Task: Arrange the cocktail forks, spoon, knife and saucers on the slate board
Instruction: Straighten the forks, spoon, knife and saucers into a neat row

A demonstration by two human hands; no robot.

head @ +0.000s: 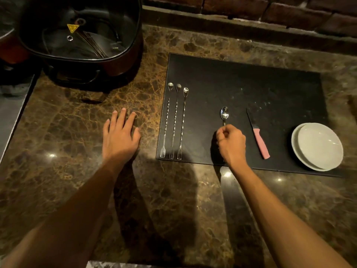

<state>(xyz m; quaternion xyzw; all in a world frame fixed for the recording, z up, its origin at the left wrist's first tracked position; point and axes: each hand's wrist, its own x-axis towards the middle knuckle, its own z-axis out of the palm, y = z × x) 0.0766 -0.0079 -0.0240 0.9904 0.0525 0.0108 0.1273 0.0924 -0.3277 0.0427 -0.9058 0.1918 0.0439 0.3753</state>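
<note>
A black slate board (251, 88) lies on the marble counter. Three long twisted cocktail forks (174, 124) lie side by side along its left edge, tines toward me. A steel spoon (224, 114) lies mid-board, bowl pointing away; my right hand (230, 144) is closed around its handle, which is hidden in my fist. Right of it rests a pink-handled knife (258, 138), blade pointing away. Two stacked white saucers (318, 146) sit at the board's near right corner. My left hand (119, 132) lies flat on the counter, fingers spread, left of the board.
A dark open case (81, 31) holding cables and thin metal rods stands at the far left on the counter (96, 190). A brick wall ledge (251, 22) runs along the back. The counter's left edge (17, 117) drops off beside the case.
</note>
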